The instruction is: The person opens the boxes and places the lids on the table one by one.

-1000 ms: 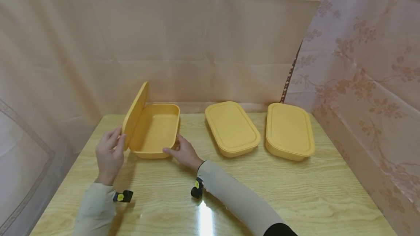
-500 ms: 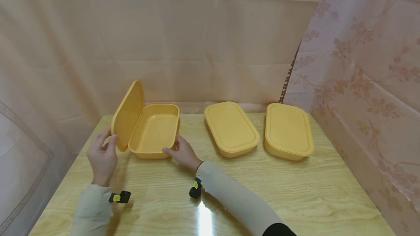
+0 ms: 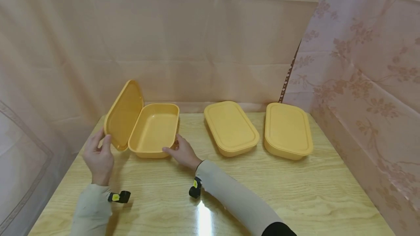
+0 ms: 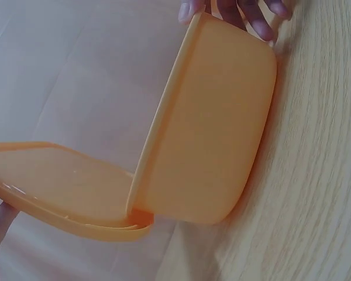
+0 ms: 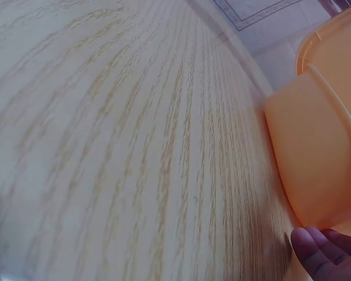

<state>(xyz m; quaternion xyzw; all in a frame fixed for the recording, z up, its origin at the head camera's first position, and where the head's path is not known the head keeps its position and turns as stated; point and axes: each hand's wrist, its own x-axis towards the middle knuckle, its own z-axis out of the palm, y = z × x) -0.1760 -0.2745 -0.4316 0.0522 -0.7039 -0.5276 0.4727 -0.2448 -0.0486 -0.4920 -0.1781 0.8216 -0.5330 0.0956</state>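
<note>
A yellow rectangular lunch box sits on the table with nothing inside. Its lid is joined along the left long side and leans outward to the left, inner face showing. My left hand pinches the lid's outer edge between thumb and fingers. At the box's near right corner, my right hand grips the wall, thumb at the front rim and fingers round the side. In the left wrist view, the box's end wall stands beside the tilted lid. The right wrist view shows right-hand fingers against the box's lower corner.
Two more yellow lunch boxes with lids on stand to the right: one slightly turned, the other farther right. They rest on a wood-grain table. A beige curtain hangs behind the table, and a floral cloth on the right.
My left hand has moved left, swinging the lid from nearly upright to a wider outward tilt. My right hand has kept its grip on the box corner, and the box has stayed in place.
</note>
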